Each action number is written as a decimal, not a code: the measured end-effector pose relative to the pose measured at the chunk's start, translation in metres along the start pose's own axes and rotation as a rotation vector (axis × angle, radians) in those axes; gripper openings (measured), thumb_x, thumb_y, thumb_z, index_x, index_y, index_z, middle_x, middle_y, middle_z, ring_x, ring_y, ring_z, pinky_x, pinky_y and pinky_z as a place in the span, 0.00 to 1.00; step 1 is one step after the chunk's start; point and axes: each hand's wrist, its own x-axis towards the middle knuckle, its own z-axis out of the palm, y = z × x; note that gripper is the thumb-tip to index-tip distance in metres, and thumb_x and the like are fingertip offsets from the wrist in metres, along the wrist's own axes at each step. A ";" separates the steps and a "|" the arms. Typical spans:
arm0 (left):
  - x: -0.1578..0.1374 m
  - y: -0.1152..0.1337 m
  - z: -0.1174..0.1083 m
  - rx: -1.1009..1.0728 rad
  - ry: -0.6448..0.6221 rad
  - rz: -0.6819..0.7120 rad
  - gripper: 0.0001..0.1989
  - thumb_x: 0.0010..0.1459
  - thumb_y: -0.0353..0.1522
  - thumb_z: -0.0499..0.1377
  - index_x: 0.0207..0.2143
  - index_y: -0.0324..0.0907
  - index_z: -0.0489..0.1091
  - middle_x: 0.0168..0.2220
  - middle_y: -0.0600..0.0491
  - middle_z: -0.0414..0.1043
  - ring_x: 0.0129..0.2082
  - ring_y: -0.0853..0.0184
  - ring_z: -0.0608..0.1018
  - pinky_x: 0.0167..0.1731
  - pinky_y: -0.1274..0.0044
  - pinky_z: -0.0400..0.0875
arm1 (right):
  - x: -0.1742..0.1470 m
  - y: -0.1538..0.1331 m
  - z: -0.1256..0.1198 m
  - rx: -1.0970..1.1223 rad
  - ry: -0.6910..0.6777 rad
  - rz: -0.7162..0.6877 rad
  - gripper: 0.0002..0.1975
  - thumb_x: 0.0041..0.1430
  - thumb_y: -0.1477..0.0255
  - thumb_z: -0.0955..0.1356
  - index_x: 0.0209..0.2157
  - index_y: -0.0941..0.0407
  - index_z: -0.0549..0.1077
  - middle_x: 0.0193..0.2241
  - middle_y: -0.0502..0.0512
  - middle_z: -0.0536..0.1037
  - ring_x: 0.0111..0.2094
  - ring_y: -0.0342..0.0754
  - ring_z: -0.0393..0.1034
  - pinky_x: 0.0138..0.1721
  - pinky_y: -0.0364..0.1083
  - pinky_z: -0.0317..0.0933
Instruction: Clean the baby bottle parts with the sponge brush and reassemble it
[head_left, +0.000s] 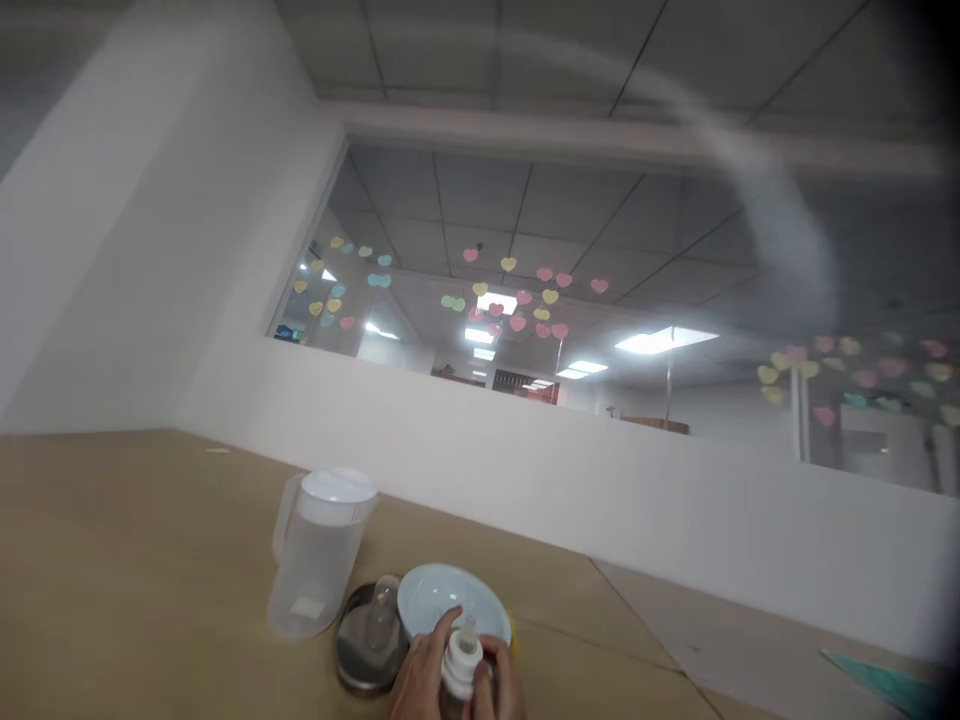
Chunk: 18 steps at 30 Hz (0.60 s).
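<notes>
Between my two hands, at the bottom middle of the head view, is a small bottle (462, 662) with a white collar and a translucent tip on top. My left hand (421, 672) is closed around its left side, thumb raised near the tip. Fingers of my right hand (501, 685) are wrapped on its right side. The bottle's lower part is hidden by the fingers and the frame edge. Just beyond the hands sits a white bowl (439, 590). Left of it is a round metal dish (356, 655) with a clear, rounded glass or plastic piece (383, 608) in it.
A translucent lidded pitcher (319, 565) stands on the tan table (150, 560), left of the dish. Something yellow shows at the bowl's right edge. A teal item (885, 685) lies at far right. Behind the table rises a white wall (480, 450) with a window bearing heart-shaped stickers.
</notes>
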 end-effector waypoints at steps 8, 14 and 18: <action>0.000 0.013 -0.022 -0.110 -0.079 0.086 0.43 0.46 0.29 0.59 0.62 0.42 0.43 0.54 0.44 0.64 0.52 0.58 0.69 0.53 0.66 0.63 | 0.010 -0.031 -0.009 0.057 -0.291 0.044 0.20 0.55 0.60 0.61 0.44 0.56 0.71 0.45 0.60 0.75 0.46 0.56 0.68 0.48 0.53 0.60; 0.005 0.012 -0.024 -0.144 -0.063 0.123 0.44 0.43 0.29 0.61 0.61 0.42 0.44 0.52 0.45 0.62 0.46 0.61 0.70 0.49 0.68 0.65 | 0.011 -0.034 -0.006 0.020 -0.222 0.098 0.17 0.51 0.61 0.64 0.40 0.55 0.71 0.37 0.57 0.76 0.39 0.54 0.69 0.41 0.51 0.62; 0.008 0.013 -0.026 -0.132 -0.017 0.132 0.43 0.43 0.27 0.60 0.61 0.42 0.44 0.48 0.47 0.61 0.46 0.62 0.68 0.49 0.68 0.65 | 0.012 -0.038 -0.003 0.018 -0.140 0.135 0.16 0.49 0.59 0.68 0.34 0.56 0.70 0.31 0.55 0.74 0.35 0.51 0.68 0.39 0.49 0.62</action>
